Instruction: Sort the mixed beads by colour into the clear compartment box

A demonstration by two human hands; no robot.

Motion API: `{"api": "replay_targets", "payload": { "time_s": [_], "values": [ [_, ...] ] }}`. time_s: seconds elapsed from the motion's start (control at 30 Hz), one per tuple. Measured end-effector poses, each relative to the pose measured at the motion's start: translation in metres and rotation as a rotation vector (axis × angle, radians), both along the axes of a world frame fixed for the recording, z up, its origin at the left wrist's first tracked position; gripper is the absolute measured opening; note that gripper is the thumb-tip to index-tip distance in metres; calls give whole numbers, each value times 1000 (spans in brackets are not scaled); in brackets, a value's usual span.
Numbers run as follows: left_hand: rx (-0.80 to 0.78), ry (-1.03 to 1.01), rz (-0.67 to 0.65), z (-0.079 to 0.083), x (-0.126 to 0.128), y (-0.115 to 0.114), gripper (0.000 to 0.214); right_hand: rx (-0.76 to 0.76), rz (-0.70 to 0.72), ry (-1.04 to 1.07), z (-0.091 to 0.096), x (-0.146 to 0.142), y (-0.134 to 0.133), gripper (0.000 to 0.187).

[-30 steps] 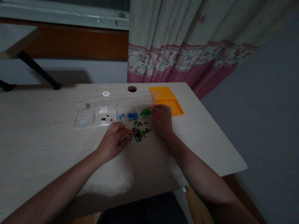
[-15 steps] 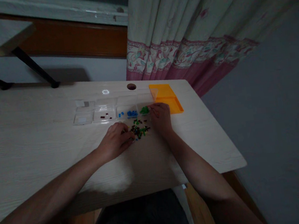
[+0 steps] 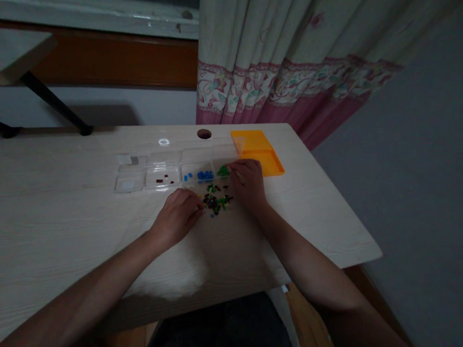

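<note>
A small heap of mixed beads (image 3: 217, 200), green, dark and blue, lies on the pale wooden table (image 3: 52, 216). My left hand (image 3: 178, 213) rests at the heap's left edge with its fingers curled together at the beads. My right hand (image 3: 249, 181) is at the heap's right, fingers pinched by the green beads (image 3: 223, 170) in a clear sorting tray (image 3: 152, 174). What either hand pinches is too small to see. The tray also holds blue beads (image 3: 203, 174) and a few dark red ones (image 3: 162, 179).
An orange lid (image 3: 260, 153) lies just right of the tray, behind my right hand. A round cable hole (image 3: 204, 133) is near the table's far edge. A curtain (image 3: 284, 50) hangs behind. A second table's black legs (image 3: 54, 107) stand at the far left.
My left hand has slid slightly up and right along the heap's edge. My right hand stays by the green beads. The view has shifted a little.
</note>
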State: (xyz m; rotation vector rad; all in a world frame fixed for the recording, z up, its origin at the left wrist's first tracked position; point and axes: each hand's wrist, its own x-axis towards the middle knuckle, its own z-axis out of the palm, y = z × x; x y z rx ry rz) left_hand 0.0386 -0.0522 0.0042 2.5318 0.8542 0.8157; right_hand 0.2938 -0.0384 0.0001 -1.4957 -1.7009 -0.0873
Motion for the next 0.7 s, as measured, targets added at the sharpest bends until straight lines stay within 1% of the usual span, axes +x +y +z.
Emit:
{"api": "replay_targets", "payload": {
  "time_s": [0.07, 0.13, 0.23, 0.33, 0.43, 0.57, 0.7],
  "values": [
    [-51, -80, 32, 2, -1, 1, 15, 17, 80, -37, 4, -6, -5, 22],
    [-134, -148, 90, 3, -2, 1, 14, 17, 203, -89, 7, -14, -10, 20],
    [-335, -252, 178, 1, -4, 1, 14, 4, 374, -164, 7, -27, -18, 19],
    [-491, -371, 180, -4, -4, 0, 15, -16, 439, -228, 4, -38, -24, 19],
    [-531, -435, 152, -9, -4, 0, 19, 14, 467, -253, 2, -44, -26, 20],
    [-526, -413, 120, -10, -5, 0, 21, 63, 504, -234, 2, -46, -26, 21],
    [-514, -397, 78, -7, -6, 0, 21, 33, 514, -238, 2, -46, -25, 19]
  ]
}}
